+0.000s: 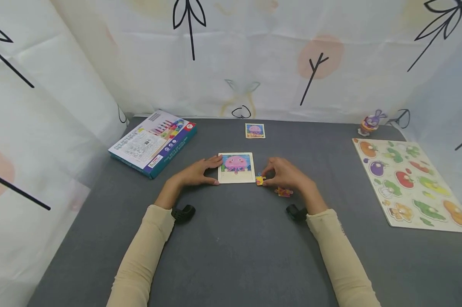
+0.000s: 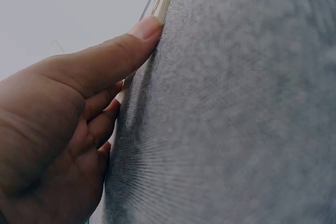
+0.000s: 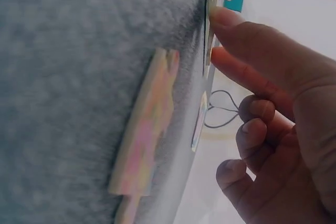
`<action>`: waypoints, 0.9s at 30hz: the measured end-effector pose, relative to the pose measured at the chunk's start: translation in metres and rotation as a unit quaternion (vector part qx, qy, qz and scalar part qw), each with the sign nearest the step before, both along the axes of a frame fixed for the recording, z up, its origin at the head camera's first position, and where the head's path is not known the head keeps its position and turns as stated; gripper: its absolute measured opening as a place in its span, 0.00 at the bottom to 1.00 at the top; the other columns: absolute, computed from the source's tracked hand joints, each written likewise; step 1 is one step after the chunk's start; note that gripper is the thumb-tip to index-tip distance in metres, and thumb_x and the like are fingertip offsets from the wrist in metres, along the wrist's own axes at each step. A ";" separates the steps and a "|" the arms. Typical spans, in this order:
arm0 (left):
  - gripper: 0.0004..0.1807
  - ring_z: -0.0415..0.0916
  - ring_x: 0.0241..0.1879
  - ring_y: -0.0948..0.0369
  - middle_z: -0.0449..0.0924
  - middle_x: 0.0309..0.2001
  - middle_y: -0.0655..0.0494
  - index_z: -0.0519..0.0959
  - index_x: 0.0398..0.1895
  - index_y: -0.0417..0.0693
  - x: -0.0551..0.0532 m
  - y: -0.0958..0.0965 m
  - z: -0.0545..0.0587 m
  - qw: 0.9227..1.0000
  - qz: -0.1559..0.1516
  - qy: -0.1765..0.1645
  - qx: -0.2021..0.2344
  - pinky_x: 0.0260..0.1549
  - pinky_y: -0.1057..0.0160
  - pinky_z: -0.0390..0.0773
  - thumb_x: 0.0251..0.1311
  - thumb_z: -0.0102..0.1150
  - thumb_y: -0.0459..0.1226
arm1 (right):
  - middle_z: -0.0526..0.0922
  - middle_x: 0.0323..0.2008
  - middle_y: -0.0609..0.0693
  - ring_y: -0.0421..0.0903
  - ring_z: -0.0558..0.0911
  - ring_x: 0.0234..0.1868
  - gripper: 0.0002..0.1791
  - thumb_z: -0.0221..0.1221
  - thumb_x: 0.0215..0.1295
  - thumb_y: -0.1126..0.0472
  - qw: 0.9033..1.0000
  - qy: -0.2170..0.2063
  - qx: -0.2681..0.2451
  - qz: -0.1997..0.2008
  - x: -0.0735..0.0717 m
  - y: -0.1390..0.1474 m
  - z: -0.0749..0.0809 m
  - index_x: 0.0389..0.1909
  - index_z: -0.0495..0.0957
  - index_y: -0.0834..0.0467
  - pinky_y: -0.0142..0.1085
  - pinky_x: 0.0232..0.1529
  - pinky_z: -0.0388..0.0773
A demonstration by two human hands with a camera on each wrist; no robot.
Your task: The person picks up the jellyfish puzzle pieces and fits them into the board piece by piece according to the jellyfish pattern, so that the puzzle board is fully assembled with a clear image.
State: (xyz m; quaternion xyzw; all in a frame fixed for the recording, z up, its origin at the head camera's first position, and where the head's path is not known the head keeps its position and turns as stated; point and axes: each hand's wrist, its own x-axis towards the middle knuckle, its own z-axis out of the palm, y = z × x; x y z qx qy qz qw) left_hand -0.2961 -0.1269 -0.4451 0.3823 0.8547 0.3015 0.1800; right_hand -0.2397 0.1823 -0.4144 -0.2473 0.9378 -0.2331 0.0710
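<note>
A small square puzzle board [image 1: 236, 177] with a pale frame lies on the grey table, its upper part filled by a pink octopus picture. My left hand [image 1: 200, 172] rests at the board's left side, fingers extended at the upper corner and thumb [image 2: 144, 29] against the edge. Just off the board's right edge, my right hand [image 1: 285, 174] pinches a yellow puzzle piece [image 1: 259, 181] between thumb and forefinger. Another puzzle piece [image 1: 284, 192], reddish-orange, lies below the right hand; in the right wrist view this loose piece [image 3: 144, 129] appears large and blurred.
A small picture card [image 1: 255, 131] with a similar pink octopus lies behind the board. At the back left is a flat teal-edged box [image 1: 154, 143]. A vegetable puzzle board [image 1: 419, 183] lies at the right, with a small purple-eared figurine [image 1: 371, 123] behind it.
</note>
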 end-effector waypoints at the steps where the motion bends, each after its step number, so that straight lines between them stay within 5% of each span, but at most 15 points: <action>1: 0.42 0.39 0.73 0.52 0.44 0.73 0.50 0.54 0.70 0.45 0.000 0.000 0.000 1.000 -0.002 -0.003 0.003 0.69 0.45 0.37 0.55 0.62 0.44 | 0.73 0.29 0.50 0.45 0.68 0.30 0.11 0.69 0.48 0.58 1.000 0.000 0.004 -0.006 0.000 -0.001 0.001 0.33 0.85 0.58 0.36 0.32 0.65; 8: 0.44 0.39 0.73 0.53 0.42 0.73 0.50 0.51 0.71 0.47 -0.001 -0.002 -0.001 1.000 0.009 0.004 -0.012 0.69 0.47 0.37 0.54 0.62 0.45 | 0.76 0.35 0.54 0.50 0.74 0.37 0.14 0.68 0.49 0.54 0.998 0.045 0.040 -0.034 -0.009 -0.022 0.005 0.35 0.85 0.57 0.44 0.38 0.71; 12: 0.44 0.38 0.73 0.52 0.42 0.73 0.50 0.51 0.71 0.47 -0.002 -0.002 -0.002 1.000 0.015 0.002 -0.012 0.69 0.47 0.37 0.54 0.62 0.45 | 0.75 0.30 0.54 0.47 0.70 0.29 0.13 0.68 0.48 0.54 0.996 0.076 0.051 -0.009 -0.016 -0.049 0.004 0.33 0.85 0.57 0.37 0.28 0.67; 27: 0.43 0.39 0.73 0.53 0.42 0.73 0.50 0.52 0.70 0.44 -0.002 0.000 -0.001 1.000 0.025 0.005 -0.018 0.69 0.47 0.37 0.54 0.62 0.45 | 0.75 0.30 0.50 0.44 0.70 0.29 0.13 0.69 0.47 0.54 0.999 0.047 0.016 0.002 -0.022 -0.091 -0.004 0.33 0.85 0.57 0.35 0.30 0.68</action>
